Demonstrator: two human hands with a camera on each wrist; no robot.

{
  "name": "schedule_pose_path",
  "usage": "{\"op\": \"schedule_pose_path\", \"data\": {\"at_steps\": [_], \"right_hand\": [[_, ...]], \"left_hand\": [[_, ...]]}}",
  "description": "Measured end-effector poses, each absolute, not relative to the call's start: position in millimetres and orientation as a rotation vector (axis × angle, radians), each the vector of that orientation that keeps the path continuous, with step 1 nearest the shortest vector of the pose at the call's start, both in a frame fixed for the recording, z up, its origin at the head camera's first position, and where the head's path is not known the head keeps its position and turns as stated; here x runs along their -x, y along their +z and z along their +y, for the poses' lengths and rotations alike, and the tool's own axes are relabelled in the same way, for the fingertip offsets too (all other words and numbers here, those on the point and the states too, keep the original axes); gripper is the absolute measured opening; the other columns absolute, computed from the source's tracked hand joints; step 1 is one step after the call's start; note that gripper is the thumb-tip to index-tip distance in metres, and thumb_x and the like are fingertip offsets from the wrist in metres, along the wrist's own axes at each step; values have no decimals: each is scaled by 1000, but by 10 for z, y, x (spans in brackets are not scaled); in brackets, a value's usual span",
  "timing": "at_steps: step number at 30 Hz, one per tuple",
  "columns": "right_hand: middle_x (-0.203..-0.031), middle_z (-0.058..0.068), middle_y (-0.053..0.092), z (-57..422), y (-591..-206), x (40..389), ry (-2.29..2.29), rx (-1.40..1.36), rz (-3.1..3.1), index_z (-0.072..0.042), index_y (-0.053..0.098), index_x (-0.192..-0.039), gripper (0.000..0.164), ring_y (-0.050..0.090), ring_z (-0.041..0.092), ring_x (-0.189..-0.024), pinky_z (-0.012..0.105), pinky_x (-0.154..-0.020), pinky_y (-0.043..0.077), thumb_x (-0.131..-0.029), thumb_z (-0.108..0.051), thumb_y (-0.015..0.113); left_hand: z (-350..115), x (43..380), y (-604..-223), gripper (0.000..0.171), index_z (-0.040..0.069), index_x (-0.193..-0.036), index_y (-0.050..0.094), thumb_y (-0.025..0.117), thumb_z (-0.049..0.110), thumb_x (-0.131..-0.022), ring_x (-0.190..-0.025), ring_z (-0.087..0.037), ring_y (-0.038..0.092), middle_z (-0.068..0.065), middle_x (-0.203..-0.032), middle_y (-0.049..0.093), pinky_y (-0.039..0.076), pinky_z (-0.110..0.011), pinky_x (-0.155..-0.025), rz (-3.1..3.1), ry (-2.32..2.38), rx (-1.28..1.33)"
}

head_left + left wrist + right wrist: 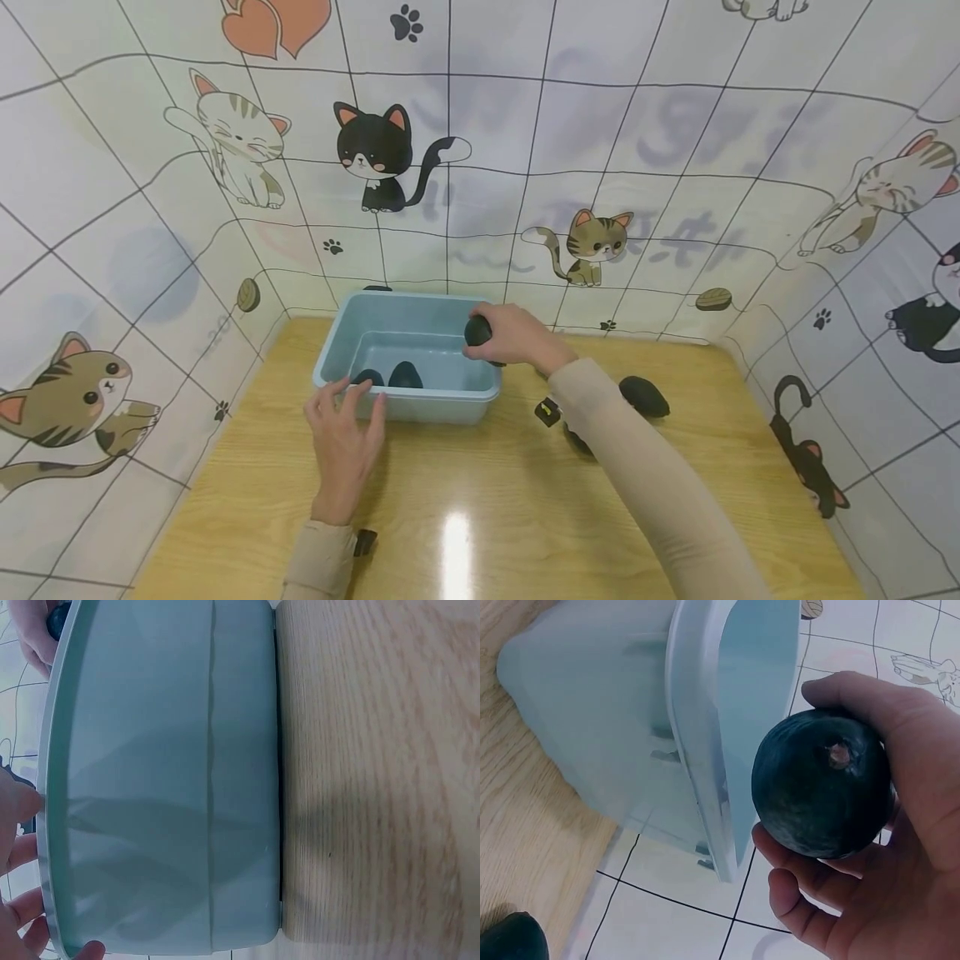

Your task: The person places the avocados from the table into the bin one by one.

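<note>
A dark green avocado (477,331) is gripped in my right hand (517,333), thumb on one side and fingers on the other, above the right end of the light blue plastic tub (427,407). In the right wrist view the stem end of this avocado (821,784) faces the camera, beside the tub's rim (697,735). Two more avocados lie inside the tub, one (406,376) partly hidden by the front wall and another (368,377) near my left fingers. My left hand (345,442) is spread, its fingertips resting on the tub's near rim at the left corner.
On the wooden table (450,475), right of the tub, lies an avocado (643,397); another (577,443) is partly covered by my right sleeve (637,467). A cat-print tiled sheet (487,192) hangs behind the table and along both sides.
</note>
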State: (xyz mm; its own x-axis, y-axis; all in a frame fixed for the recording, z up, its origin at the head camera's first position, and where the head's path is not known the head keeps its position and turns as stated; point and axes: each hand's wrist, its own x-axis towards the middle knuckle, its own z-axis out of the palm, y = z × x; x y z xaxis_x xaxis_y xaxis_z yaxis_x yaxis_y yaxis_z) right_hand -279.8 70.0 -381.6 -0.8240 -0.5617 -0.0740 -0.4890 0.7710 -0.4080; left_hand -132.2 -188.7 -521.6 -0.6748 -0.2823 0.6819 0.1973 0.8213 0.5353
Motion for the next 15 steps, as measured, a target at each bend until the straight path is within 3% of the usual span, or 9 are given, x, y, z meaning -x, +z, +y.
{"op": "schedule_pose_path", "data": {"at_steps": [6,15], "right_hand": [[-141,9,69,639,-3788,2786,-543,877,2749,-15,57,-151,71,67,27,-121,47,-102,57,-91,-48,77],[-134,7,70,553,-3750,2766,-523,944,2731,-15,57,-150,69,68,24,-111,42,-93,58,-92,-48,75]], "left_hand": [[-1891,1314,-5213,31,2,-115,74,76,27,-97,-123,-52,46,-29,-130,60,45,-63,-90,-2201,-758,-73],[-1891,1323,-5222,30,2,-115,74,76,25,-96,-121,-52,46,-29,-129,60,42,-62,-92,-2190,-760,-57]]}}
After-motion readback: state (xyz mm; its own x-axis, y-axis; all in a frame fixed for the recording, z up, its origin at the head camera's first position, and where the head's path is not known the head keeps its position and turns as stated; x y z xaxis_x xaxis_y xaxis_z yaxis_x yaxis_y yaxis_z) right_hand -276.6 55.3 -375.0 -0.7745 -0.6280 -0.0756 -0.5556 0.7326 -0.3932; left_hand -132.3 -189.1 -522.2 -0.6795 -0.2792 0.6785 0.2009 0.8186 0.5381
